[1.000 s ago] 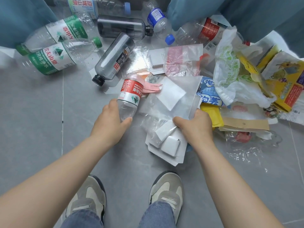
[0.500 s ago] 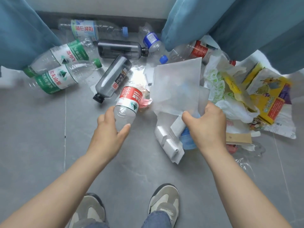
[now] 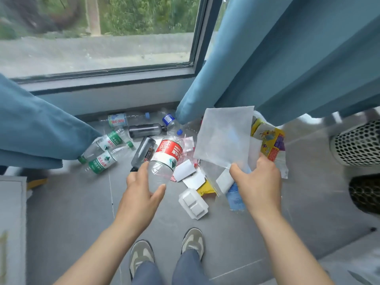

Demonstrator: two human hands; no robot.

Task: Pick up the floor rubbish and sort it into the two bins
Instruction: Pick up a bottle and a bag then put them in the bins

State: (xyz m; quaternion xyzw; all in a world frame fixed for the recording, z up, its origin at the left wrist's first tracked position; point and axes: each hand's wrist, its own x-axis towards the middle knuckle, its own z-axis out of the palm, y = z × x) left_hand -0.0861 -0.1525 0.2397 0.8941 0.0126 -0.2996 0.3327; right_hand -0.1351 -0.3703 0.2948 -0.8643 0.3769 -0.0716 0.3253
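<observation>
Only got the one head cam here, wide-angle, tilted forward and down from well above the floor (image 3: 72,202), catching everything from the window (image 3: 102,48) down to the wearer's shoes (image 3: 192,241).

A clear plastic bottle with a red label (image 3: 166,157) was tilted, its neck end far, its base held in the left hand (image 3: 141,194). A translucent white plastic sheet (image 3: 225,136) rose from the right hand (image 3: 259,182), which gripped its near corner. Green-labelled clear bottles (image 3: 102,159) and dark grey bottles (image 3: 147,130) lay on their sides far left. A white moulded tray (image 3: 193,203) lay near, at the centre.
</observation>
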